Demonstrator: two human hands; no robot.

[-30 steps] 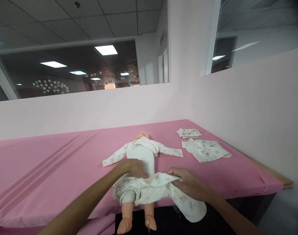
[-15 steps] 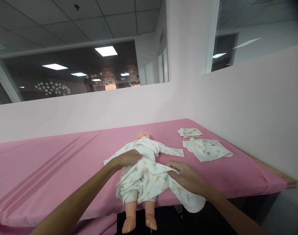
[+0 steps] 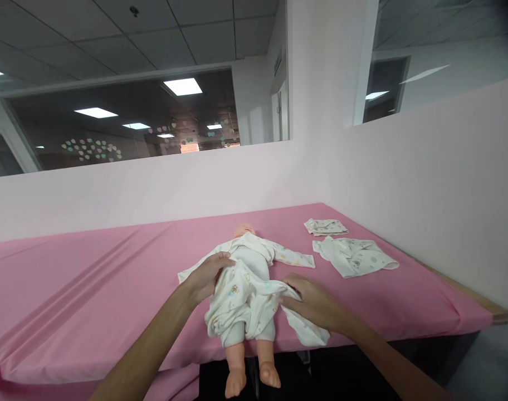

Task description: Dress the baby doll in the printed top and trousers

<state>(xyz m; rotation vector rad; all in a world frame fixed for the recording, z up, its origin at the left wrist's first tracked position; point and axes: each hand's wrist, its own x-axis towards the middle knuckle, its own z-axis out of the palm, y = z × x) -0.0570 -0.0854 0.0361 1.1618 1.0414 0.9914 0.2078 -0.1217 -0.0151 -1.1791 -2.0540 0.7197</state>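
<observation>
A baby doll [image 3: 236, 361] lies on its back, head away from me, its bare lower legs hanging over the table's front edge. Its upper body wears a white printed long-sleeved top [image 3: 293, 256], sleeves spread to both sides. Bunched round its hips and thighs is a white printed baby garment [image 3: 248, 295]. My left hand [image 3: 208, 275] is closed on that garment's upper edge at the doll's left-of-view side. On the other side, my right hand [image 3: 306, 298] pinches a gathered part, and a loose flap hangs below it. The doll's face is mostly hidden behind the top.
A pink sheet [image 3: 112, 289] covers the table. To the right lie a folded printed cloth [image 3: 326, 226] and a spread printed baby garment [image 3: 356, 257]. White walls [image 3: 438, 184] with windows stand behind and on the right.
My left hand has moved slightly left and up with the garment's edge. The flap by my right hand has drawn in, and the doll's legs have shifted right.
</observation>
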